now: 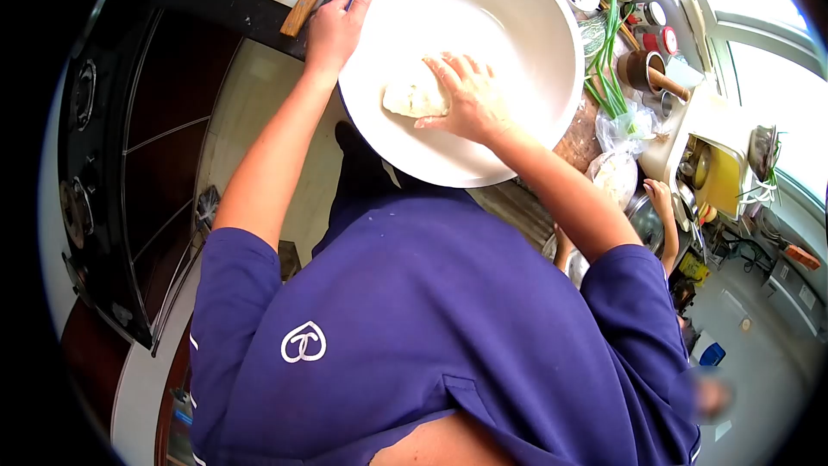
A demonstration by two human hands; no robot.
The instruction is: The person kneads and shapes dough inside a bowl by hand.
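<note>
Both our hands are apart: our left hand (336,33) clasps the basin (522,34) by its rim, our right hand (473,99) spreads against the dough (412,97), which lies in the basin between them.

Free rm in basin (517,30), far half; scallions (612,91) nr R rim.

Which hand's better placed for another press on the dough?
Right, probably: the right hand lies spread against the dough inside the white basin, while the left hand holds the rim.
</note>
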